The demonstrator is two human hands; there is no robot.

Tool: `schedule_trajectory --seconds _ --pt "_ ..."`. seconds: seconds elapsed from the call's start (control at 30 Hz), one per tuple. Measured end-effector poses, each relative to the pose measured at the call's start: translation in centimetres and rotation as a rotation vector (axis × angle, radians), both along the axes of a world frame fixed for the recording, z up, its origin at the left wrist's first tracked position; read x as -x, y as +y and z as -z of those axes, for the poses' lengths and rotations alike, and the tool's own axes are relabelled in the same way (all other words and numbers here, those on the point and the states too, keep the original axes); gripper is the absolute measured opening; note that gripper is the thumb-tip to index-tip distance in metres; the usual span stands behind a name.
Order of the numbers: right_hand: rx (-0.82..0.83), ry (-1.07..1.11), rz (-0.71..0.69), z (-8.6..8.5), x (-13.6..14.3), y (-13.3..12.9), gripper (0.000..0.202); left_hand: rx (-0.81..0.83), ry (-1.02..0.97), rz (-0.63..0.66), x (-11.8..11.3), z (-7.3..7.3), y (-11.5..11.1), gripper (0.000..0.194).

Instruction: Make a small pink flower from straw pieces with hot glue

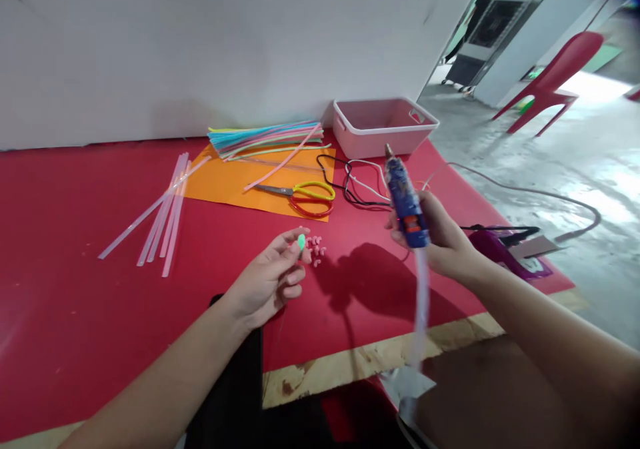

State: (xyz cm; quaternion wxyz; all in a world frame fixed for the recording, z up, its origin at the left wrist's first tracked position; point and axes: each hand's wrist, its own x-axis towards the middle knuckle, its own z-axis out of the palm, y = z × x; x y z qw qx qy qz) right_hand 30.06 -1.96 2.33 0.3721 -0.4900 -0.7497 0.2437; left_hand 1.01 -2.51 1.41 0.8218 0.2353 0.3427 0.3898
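Between thumb and fingers, my left hand (273,279) pinches a small green piece (301,242) above the red table. Just beyond it lie several small curled pink pieces (316,249). My right hand (440,236) grips a blue glue gun (406,202), its nozzle pointing up and away and a long translucent glue stick (421,302) hanging from its rear. The two hands are well apart. Scissors (313,198) with yellow and red handles rest on an orange sheet (225,186) beyond my left hand.
Glue sticks (167,219) lie at left on the red table (60,236). Coloured pipe cleaners (265,136) and a pink basket (383,130) stand near the wall. Black and white cords cross the right side near a purple packet (493,252). A red chair (557,76) stands on the floor.
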Motion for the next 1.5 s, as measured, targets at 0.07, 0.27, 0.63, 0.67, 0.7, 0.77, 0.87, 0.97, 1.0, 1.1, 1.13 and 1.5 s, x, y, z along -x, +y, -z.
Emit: schedule_trajectory --seconds 0.07,0.27,0.63,0.67,0.7,0.77,0.87,0.97,1.0,1.1,1.13,1.5 --pt "-0.027 0.046 0.096 0.6 0.6 0.1 0.021 0.003 0.046 0.003 0.1 0.2 -0.2 0.022" --pt "-0.070 -0.297 -0.152 1.6 0.2 0.8 0.015 0.048 0.052 0.022 0.0 0.2 -0.2 0.008" --pt "-0.021 -0.573 -0.248 2.1 -1.6 1.4 0.026 -0.224 0.773 0.296 -0.1 -3.9 2.0 0.028" --pt "-0.014 -0.672 -0.249 1.5 -1.5 1.5 0.029 -0.398 0.967 0.310 -0.5 -3.9 2.4 0.027" --pt "-0.008 -0.755 -0.238 1.0 -1.5 1.5 0.033 -0.553 1.160 0.313 -1.0 -3.7 2.8 0.027" --pt "0.009 -0.857 -0.223 0.1 -1.6 1.5 0.039 -0.765 1.449 0.332 -1.9 -3.3 3.4 0.022" --pt "0.024 -0.905 -0.217 -0.2 -2.0 1.5 0.039 -0.924 1.670 0.385 -3.2 -2.5 3.8 0.021" --pt "0.034 -0.915 -0.196 0.2 -2.5 1.5 0.034 -0.995 1.737 0.419 -4.1 -1.9 3.5 0.018" --pt "0.041 -0.909 -0.196 0.4 -2.6 1.5 0.033 -1.011 1.748 0.423 -4.3 -1.7 3.3 0.018" --pt "0.051 -0.874 -0.229 0.6 -2.7 1.5 0.034 -1.031 1.786 0.436 -4.7 -1.2 2.9 0.018" --pt "0.049 -0.863 -0.243 0.6 -2.7 1.5 0.035 -1.028 1.797 0.442 -4.8 -1.1 2.8 0.018" --pt "-0.035 -0.853 -0.244 0.1 -2.7 1.1 0.058 -1.021 1.496 0.311 -4.6 -1.8 2.3 0.017"
